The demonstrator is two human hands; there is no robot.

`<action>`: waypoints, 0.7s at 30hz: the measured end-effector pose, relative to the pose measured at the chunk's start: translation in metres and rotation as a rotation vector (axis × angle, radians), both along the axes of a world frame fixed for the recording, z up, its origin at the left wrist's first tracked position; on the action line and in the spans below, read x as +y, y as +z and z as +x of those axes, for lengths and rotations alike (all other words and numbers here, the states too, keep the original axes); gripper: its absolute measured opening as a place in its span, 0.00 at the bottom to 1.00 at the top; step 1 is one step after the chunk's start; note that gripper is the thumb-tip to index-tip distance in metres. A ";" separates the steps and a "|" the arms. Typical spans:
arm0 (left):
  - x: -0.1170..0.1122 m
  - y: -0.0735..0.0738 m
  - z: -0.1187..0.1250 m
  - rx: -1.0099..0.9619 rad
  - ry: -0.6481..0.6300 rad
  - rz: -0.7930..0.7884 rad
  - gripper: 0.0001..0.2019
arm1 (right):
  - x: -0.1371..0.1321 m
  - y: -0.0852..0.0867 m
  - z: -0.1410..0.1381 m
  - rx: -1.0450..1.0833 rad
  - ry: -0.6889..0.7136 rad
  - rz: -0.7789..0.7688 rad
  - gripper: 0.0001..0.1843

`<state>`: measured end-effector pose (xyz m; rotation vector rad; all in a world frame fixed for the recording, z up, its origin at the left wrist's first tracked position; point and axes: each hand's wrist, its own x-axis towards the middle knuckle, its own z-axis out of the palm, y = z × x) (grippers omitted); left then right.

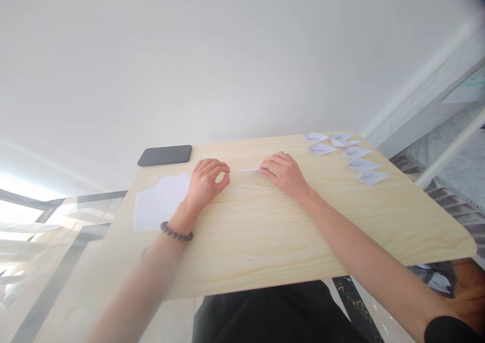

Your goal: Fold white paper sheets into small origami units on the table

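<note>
A narrow folded strip of white paper (249, 169) lies on the light wooden table (265, 232) between my hands. My right hand (286, 174) presses its curled fingers down on the strip's right end. My left hand (206, 181), with a bead bracelet on the wrist, rests just left of the strip, thumb and forefinger pinched together near the strip's left end; whether they hold that end I cannot make out.
A stack of white paper sheets (159, 201) lies by my left wrist. A dark phone (165, 155) sits at the far left edge. Several folded white paper pieces (352, 153) are spread over the far right corner. A white wall rises behind the table.
</note>
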<state>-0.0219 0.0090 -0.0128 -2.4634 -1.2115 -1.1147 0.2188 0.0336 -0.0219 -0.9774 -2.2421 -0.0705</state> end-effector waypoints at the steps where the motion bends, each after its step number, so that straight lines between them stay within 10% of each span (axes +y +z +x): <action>1: -0.001 0.000 0.004 0.003 -0.024 -0.012 0.05 | -0.002 0.000 -0.004 -0.021 0.022 -0.005 0.10; 21: -0.001 0.002 0.007 0.052 -0.080 0.031 0.07 | -0.009 0.009 -0.007 -0.025 0.065 -0.024 0.12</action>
